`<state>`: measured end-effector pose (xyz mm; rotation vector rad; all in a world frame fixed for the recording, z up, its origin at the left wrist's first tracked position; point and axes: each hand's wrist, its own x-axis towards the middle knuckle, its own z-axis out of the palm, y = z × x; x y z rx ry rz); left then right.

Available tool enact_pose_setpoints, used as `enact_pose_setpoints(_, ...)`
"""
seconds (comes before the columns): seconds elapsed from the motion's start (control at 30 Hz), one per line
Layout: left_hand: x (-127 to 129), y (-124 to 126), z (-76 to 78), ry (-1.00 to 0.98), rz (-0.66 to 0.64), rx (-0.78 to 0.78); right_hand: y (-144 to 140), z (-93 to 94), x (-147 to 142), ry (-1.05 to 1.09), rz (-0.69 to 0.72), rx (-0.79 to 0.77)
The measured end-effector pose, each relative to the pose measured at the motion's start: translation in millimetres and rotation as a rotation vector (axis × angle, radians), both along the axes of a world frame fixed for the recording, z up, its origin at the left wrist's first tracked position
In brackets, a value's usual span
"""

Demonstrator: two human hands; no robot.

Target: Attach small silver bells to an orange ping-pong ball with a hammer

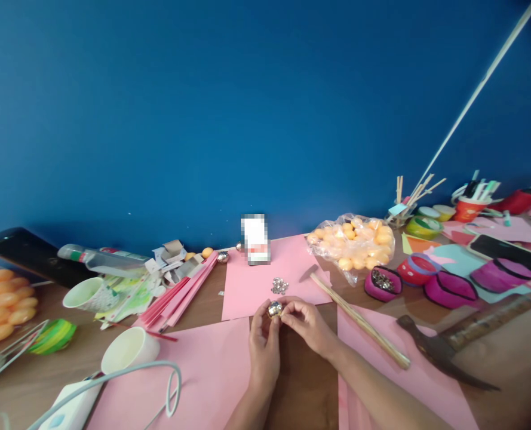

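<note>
My left hand [265, 346] grips a small ball [275, 309] with a shiny silver surface, like mirror pieces, between thumb and fingers. At the ball's right side the fingertips of my right hand [309, 322] are pinched together; whatever they hold is too small to make out. Just beyond both hands, a little heap of shiny silver pieces [279, 285] lies on a pink sheet [242, 280]. A similar silver ball [223, 257] rests farther back, left of that sheet's middle.
On the right lie a wooden-handled tool [364, 325], a claw hammer [444, 352], purple containers [450, 289] and a bag of orange balls [359, 242]. Leftward are a white cup [131, 352], pink paper strips [180, 292] and a cable [157, 364]. A blurred-out upright object [256, 239] stands by the blue wall.
</note>
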<state>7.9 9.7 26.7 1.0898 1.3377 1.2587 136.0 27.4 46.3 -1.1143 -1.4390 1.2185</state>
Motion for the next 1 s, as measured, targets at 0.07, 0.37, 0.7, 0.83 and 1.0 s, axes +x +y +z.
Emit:
enact_pose_setpoints(0.07,0.0,0.0,-0.1,0.0,0.0,0.006,0.0,0.3,-0.2,-0.003,-0.001,-0.002)
enact_pose_setpoints(0.37,-0.1,0.1,-2.0,0.004,0.0,0.024,0.3,-1.6,-0.5,-0.001,-0.001,-0.003)
enact_pose_setpoints(0.7,0.4,0.3,0.2,-0.01,-0.008,0.024,1.6,-3.9,0.0,0.004,-0.003,-0.024)
enact_pose_setpoints(0.83,-0.1,-0.2,-0.9,-0.002,-0.014,0.024,1.9,-3.2,0.2,0.025,0.013,-0.021)
enact_pose_setpoints(1.0,-0.1,-0.4,-0.5,0.017,-0.002,0.022,2.0,-3.8,0.4,0.03,0.011,-0.027)
